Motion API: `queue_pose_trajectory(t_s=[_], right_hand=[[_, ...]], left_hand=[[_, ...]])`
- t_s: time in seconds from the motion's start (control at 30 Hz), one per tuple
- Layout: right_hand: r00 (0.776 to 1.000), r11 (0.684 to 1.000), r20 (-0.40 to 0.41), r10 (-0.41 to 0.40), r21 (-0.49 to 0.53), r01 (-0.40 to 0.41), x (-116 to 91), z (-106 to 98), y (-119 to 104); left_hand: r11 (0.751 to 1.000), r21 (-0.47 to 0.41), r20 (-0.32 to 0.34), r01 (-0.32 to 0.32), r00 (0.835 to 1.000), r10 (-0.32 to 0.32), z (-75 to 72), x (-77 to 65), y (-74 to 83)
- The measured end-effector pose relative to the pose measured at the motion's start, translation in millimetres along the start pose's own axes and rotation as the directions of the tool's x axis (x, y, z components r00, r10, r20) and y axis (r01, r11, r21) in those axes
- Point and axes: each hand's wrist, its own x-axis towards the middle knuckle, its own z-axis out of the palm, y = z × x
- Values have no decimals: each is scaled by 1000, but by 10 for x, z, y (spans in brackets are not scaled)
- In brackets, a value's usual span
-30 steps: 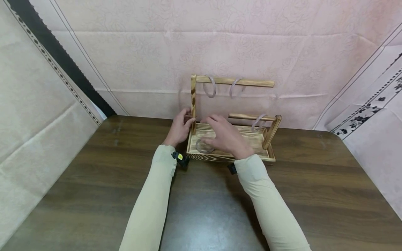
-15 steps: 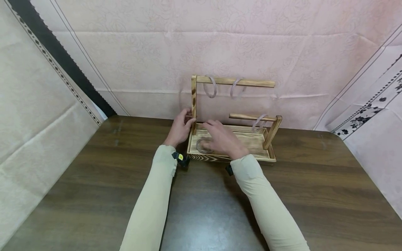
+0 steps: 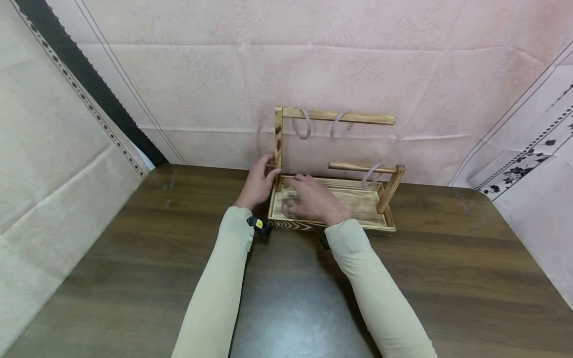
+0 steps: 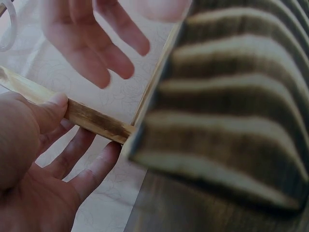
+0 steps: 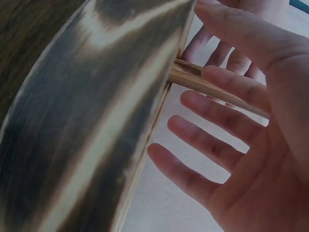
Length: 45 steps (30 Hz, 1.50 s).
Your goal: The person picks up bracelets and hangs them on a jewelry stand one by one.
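Observation:
My left hand (image 3: 257, 184) grips the left post (image 3: 278, 134) of a wooden rack low down, thumb on one side and fingers on the other; the left wrist view shows this hold on the post (image 4: 91, 118). My right hand (image 3: 315, 199) reaches over the rack's tray (image 3: 295, 224), close above a clear ring (image 3: 283, 209) lying there, which it partly covers. Seen from the right wrist, the right hand (image 5: 270, 145) has spread, loosely bent fingers beyond the tray's striped front wall (image 5: 96, 135); its thumb tip is hidden at that wall.
Two clear rings, one on the left (image 3: 309, 127) and one on the right (image 3: 333, 130), hang from the upper bar (image 3: 376, 120). Another ring (image 3: 367, 175) hangs on the lower bar (image 3: 346, 166), joined to the right post (image 3: 391, 190). The rack stands at the brown table's (image 3: 134, 248) back edge, before patterned cloth.
My right hand has moved left and down into the tray, toward the lying ring. My left hand keeps its hold on the post.

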Motion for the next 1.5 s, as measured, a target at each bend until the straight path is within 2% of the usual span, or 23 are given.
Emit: queue_pose_trajectory(t_s=[0.3,0.53,0.83,1.33,1.5], right_hand=[[1000,1000,4,-28,-4,28,20,62,29],[999,999,52,12,-33,-11,35,121,37],[995,997,101,-19,-78,27,80,183,58],[977,995,190,92,-49,-84,116,159,-24],[972,995,214,97,-54,-87,105,140,-46]], left_hand=[[1000,-5,-12,9,1000,-9,16,9,-11],[1000,-4,-17,4,1000,-4,12,9,-12],[1000,-10,-8,16,1000,-16,12,10,-24],[1000,-22,-17,13,1000,-13,11,9,-20],[1000,-21,-17,4,1000,-5,8,13,-25]])
